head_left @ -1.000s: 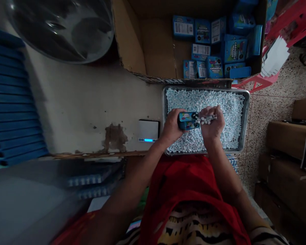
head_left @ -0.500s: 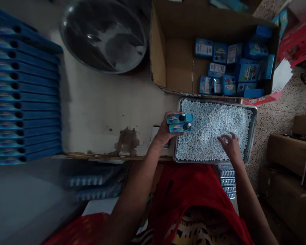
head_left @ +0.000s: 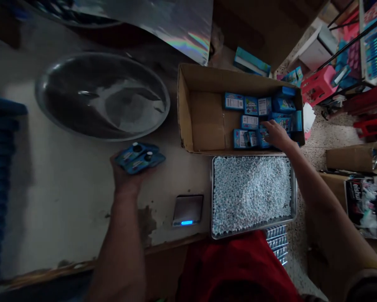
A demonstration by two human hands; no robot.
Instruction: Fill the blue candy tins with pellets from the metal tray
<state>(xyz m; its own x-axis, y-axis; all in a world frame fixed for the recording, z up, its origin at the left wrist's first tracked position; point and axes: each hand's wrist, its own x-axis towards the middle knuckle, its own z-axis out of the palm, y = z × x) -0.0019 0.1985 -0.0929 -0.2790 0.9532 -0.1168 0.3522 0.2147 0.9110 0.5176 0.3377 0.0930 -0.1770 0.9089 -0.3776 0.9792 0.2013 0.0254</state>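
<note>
My left hand (head_left: 125, 179) is closed around two small blue candy boxes (head_left: 137, 161), side by side over the table, each with a round hole in its top. One hole looks dark with a white spot at its edge, and so does the other. In the cardboard box (head_left: 204, 149), my right hand (head_left: 277, 134) reaches down among several small blue boxes (head_left: 250, 105), fingers stretched out and apart. Its fingertips are over or against the boxes; contact is hard to make out. Below that carton lies a metal tray (head_left: 294, 212) full of small pale blue and white candies (head_left: 251, 193).
A small digital scale (head_left: 188, 208) with a lit display sits left of the tray. A large metal bowl (head_left: 103, 96) stands behind my left hand. Blue boxes are stacked in rows (head_left: 1, 180) at the left edge. Shiny film (head_left: 176, 25) hangs at the back.
My left hand has carried the two candy boxes left, away from the tray. My right hand has moved from the candies into the cardboard box. The view has shifted, and the scale shows fully.
</note>
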